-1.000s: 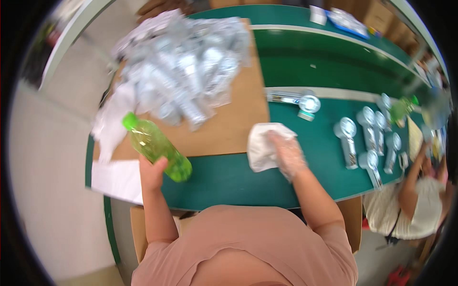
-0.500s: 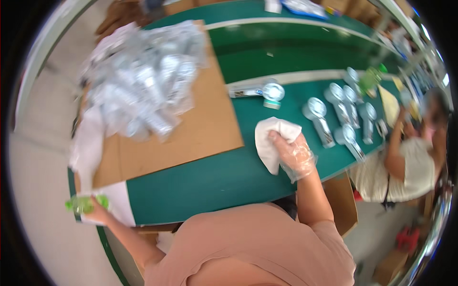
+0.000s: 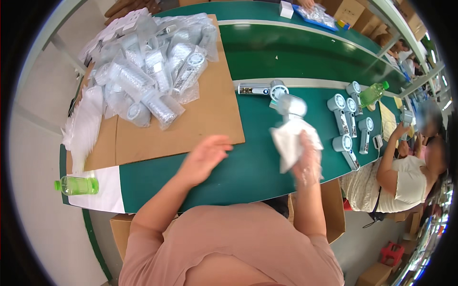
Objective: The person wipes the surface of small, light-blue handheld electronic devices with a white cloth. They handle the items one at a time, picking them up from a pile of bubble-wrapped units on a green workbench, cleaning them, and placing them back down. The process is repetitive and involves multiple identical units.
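Observation:
My right hand (image 3: 307, 164), in a clear plastic glove, is closed around a white cloth (image 3: 293, 140). A pale blue handheld fan (image 3: 292, 106) sticks out of the cloth; its head is blurred and its handle is hidden. Beside its head, another handheld fan (image 3: 257, 89) lies on its side on the green table (image 3: 229, 181). My left hand (image 3: 206, 159) is bare and empty, fingers partly stretched, above the table by the cardboard's near edge. Several more handheld fans (image 3: 342, 143) lie to the right.
A cardboard sheet (image 3: 205, 119) on the left carries a heap of bubble-wrapped fans (image 3: 143, 81) and white sheets (image 3: 88, 124). A green bottle (image 3: 78, 186) lies at the near left corner, another bottle (image 3: 373, 94) at the right. A co-worker (image 3: 403, 176) sits at the right, holding a fan.
My left hand has let go of the green bottle and moved right over the table. With the cloth, my right hand has taken up a fan from the right group and brought it left.

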Action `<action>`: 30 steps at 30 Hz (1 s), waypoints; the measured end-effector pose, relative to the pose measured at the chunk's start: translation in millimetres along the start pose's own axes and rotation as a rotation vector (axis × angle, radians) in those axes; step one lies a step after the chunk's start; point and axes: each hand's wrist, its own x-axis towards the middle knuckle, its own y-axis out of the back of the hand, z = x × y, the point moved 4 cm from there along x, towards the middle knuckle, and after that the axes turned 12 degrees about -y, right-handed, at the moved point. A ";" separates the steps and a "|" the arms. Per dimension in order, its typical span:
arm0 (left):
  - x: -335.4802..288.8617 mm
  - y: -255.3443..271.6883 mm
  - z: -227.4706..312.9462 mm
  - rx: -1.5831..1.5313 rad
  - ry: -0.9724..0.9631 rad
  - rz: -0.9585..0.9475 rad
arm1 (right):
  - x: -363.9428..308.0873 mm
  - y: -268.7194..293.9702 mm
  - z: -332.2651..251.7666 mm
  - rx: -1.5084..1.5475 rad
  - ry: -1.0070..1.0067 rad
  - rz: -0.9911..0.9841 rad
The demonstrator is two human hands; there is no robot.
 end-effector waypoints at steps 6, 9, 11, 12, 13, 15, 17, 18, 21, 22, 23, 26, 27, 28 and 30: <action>22.7 -14.3 -36.7 -0.854 0.403 0.309 | -30.3 -76.9 48.6 -0.042 -0.389 -0.155; 20.4 18.2 -21.9 -0.620 0.221 0.401 | -23.1 -75.9 39.7 0.065 -0.368 -0.116; 18.9 33.4 -3.7 -0.104 0.146 0.441 | -14.9 -75.0 29.5 -0.019 -0.252 -0.027; 17.6 41.1 2.3 0.155 0.111 0.455 | -11.9 -75.3 25.8 -0.099 -0.173 0.037; 18.5 51.2 5.5 0.331 0.011 0.456 | -17.8 -89.3 18.1 -0.062 -0.154 -0.022; 14.3 61.5 1.1 0.270 0.140 0.453 | -14.9 -102.7 14.1 0.017 -0.125 -0.137; 14.8 59.3 4.5 0.675 -0.068 0.416 | -8.6 -116.2 7.2 0.005 -0.011 -0.148; 12.0 57.8 5.9 0.916 -0.042 0.328 | -7.5 -122.8 2.1 -0.036 0.098 -0.151; 9.0 47.5 20.2 1.348 -0.002 0.140 | -3.1 -109.2 -7.2 -0.711 0.402 0.088; 8.9 45.5 21.3 1.344 0.024 0.117 | -11.7 -130.4 -10.0 -1.004 0.653 -0.054; 8.1 44.4 22.5 1.342 0.050 0.099 | -23.9 -152.5 -9.1 -1.284 1.022 -0.174; 6.6 48.2 9.7 1.322 0.027 0.088 | -5.8 -143.5 40.9 -1.823 0.880 -0.511; 2.4 55.8 -8.0 1.382 -0.010 0.049 | 1.6 -141.1 57.2 -1.886 0.830 -0.538; 4.5 56.0 -5.0 1.307 -0.031 0.066 | -0.1 -139.4 61.4 -1.797 0.918 -0.499; 10.1 52.4 3.3 1.151 -0.077 0.089 | 6.8 -136.4 57.3 -1.784 0.898 -0.537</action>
